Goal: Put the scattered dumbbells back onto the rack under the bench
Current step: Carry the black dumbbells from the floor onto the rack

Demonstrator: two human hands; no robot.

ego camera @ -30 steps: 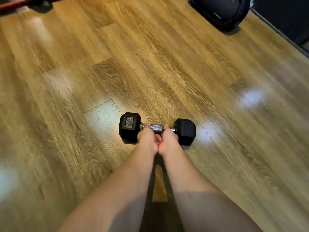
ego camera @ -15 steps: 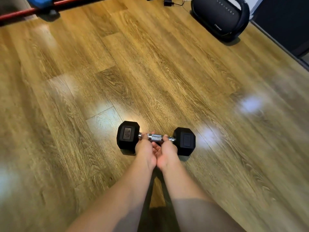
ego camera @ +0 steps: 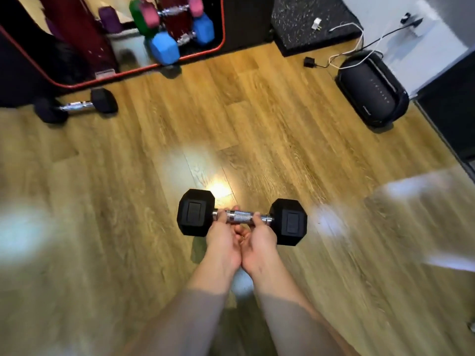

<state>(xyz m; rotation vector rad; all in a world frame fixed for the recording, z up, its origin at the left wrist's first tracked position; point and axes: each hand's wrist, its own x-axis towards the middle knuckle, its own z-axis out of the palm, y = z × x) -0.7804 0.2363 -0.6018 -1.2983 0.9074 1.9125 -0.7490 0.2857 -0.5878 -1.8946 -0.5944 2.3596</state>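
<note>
I had my left hand [ego camera: 223,238] and right hand [ego camera: 261,240] both curled round the knurled bar of the heavy, rigid dumbbell [ego camera: 241,217].

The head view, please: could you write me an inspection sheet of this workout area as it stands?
Surface: wooden floor, with bright glare patches.
Job's things: black hex dumbbell held by its chrome handle; second black dumbbell lying on the floor by the red frame; blue dumbbell and pink, green and purple ones stored behind it.
Clutter: black speaker on the floor; dark speckled mat.
Hands: left hand and right hand both grip the handle, fingers curled around it.
Cables: white cable and black adapter near the speaker.
Surroundings: dark cabinet at right; motion blur at the edges.
</note>
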